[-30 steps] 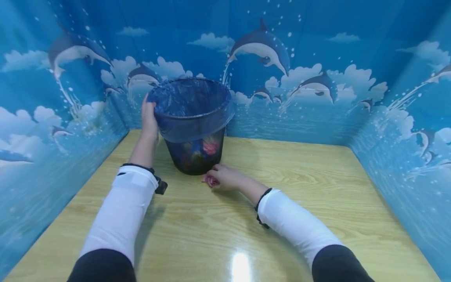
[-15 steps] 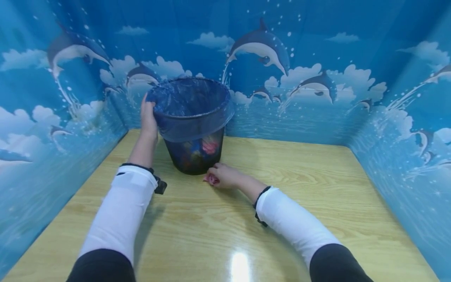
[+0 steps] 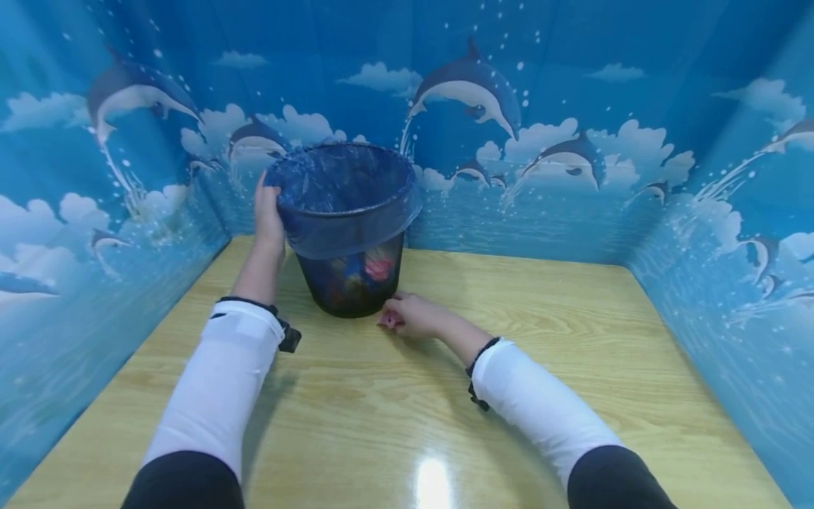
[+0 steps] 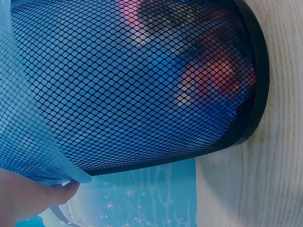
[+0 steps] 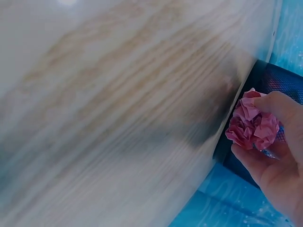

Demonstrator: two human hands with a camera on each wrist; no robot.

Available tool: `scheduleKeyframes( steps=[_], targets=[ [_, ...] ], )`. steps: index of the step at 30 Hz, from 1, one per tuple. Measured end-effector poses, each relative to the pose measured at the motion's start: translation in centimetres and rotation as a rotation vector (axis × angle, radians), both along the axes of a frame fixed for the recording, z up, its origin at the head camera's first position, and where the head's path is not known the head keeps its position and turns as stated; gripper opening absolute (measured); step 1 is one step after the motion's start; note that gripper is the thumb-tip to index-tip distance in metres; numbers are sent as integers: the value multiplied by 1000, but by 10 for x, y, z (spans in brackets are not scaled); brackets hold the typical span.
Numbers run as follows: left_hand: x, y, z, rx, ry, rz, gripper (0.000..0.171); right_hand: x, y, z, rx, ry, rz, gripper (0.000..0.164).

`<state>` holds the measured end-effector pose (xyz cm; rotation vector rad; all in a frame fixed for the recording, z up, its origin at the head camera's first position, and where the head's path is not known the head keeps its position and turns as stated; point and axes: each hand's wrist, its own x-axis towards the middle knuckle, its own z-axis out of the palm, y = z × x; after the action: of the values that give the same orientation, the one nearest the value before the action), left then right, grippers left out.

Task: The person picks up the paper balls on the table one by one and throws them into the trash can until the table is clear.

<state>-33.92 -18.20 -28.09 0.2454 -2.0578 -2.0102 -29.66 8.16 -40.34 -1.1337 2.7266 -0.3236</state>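
Observation:
A black mesh wastebasket [image 3: 350, 283] with a blue plastic liner [image 3: 352, 233] folded over its rim stands upright towards the back left of the table. At its left side my left hand [image 3: 269, 215] grips the lined rim; in the left wrist view its thumb [image 4: 61, 191] lies on the liner's edge. Beside the basket's base, at the front right, my right hand [image 3: 410, 316] pinches a crumpled pink paper ball [image 5: 253, 124] between thumb and fingers, low over the table. Through the mesh show blurred red, pink, blue and yellowish things [image 4: 220, 78].
The wood-grain table [image 3: 528, 332] extends to the right and front of the basket. Blue dolphin-printed sheets [image 3: 559, 85] wall it in at the back and both sides, with the basket close to the back one.
My right hand has shifted slightly right with the paper ball, and less of the ball shows past the fingers. The left hand and the basket have stayed in place.

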Motion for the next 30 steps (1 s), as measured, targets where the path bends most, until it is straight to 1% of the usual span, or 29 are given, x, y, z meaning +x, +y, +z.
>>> scheduleKeyframes(
  steps=[6,10,13,20,25,30],
  targets=[
    [1,0,0,8,5,5,60,-3,6,2,-1,10,-24,29],
    [0,1,-1,12,2,4,60,-6,11,5,-35,25,-20,27],
    [0,1,-1,7,7,6,60,-8,16,9,-62,40,-27,26],
    [2,1,-1,-7,33,-3,61,-14,29,22,-77,95,-53,25],
    [3,2,-1,-12,27,3,61,-15,37,29,-98,115,-64,28],
    [2,1,0,-4,15,5,60,-18,45,38,-91,102,-76,29]
  ],
)
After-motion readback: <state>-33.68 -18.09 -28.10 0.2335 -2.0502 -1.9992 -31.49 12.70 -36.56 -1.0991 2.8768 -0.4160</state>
